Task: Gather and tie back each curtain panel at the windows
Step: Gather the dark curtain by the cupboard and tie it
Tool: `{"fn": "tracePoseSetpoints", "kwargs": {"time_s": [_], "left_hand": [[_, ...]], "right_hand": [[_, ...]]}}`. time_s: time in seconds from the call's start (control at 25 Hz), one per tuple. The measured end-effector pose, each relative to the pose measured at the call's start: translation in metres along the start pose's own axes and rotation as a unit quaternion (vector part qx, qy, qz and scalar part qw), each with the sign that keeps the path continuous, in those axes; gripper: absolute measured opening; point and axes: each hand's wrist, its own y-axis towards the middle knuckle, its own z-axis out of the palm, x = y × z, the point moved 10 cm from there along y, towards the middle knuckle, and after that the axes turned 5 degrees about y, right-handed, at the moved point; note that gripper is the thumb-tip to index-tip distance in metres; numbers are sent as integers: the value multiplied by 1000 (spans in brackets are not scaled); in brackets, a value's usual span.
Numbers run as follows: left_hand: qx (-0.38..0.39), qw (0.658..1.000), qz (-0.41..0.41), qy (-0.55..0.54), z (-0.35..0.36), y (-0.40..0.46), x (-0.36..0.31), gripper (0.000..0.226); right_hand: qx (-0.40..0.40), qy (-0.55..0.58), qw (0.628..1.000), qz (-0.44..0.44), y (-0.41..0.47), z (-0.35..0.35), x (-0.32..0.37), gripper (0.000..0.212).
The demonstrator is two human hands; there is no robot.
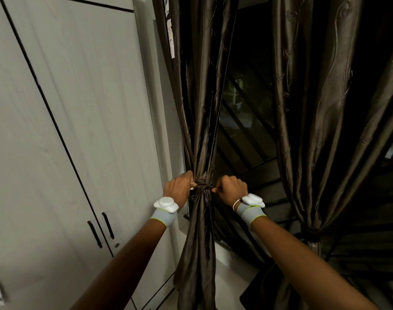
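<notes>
A dark brown satin curtain panel [200, 113] hangs in the middle, bunched into a narrow bundle at waist height. A tie band [202, 186] of the same fabric is knotted around the bundle. My left hand [178, 186] grips the band's left end against the bundle. My right hand [232, 186] is closed on the band's right end, pulled out to the right. A second brown curtain panel [325, 108] hangs at the right, cinched by its own tie [311, 232] lower down.
A pale grey wardrobe [79, 130] with two black handles [101, 229] fills the left side, close beside the curtain. Dark window glass with a slanted grille [244, 130] shows between the panels. A white sill [231, 260] lies below.
</notes>
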Motion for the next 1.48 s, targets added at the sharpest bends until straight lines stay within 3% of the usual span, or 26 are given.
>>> {"fn": "tracePoseSetpoints", "kwargs": {"time_s": [0.24, 0.4, 0.56, 0.68, 0.8, 1.0, 1.08, 1.24, 1.32, 1.48], "left_hand": [[51, 991, -86, -91, 11, 4, 34, 21], [81, 979, -95, -158, 31, 9, 34, 19], [139, 929, -71, -335, 51, 16, 14, 17], [183, 888, -86, -414, 67, 15, 0, 21], [207, 874, -97, -428, 79, 19, -10, 20], [202, 870, -108, -436, 79, 27, -16, 20], [202, 884, -108, -407, 82, 37, -12, 44], [179, 915, -94, -349, 111, 81, 7, 113], [199, 920, -99, -323, 132, 95, 15, 114], [220, 915, -127, -314, 135, 96, 14, 94]], "right_hand": [[-14, -30, 999, -4, 0, -15, -8, 35], [-14, -39, 999, 12, 3, -20, -13, 34], [18, 17, 999, 41, 5, -16, -25, 35], [54, 79, 995, 42, 7, -4, -23, 61], [54, 146, 987, 31, 9, 1, -10, 80], [20, 169, 984, 55, 16, 3, -10, 62], [16, 174, 983, 53, 18, 5, -11, 58], [19, 170, 984, 48, 27, 6, -2, 54], [24, 161, 985, 55, 31, 6, -1, 51], [8, 168, 983, 68, 37, 8, -7, 46]]}}
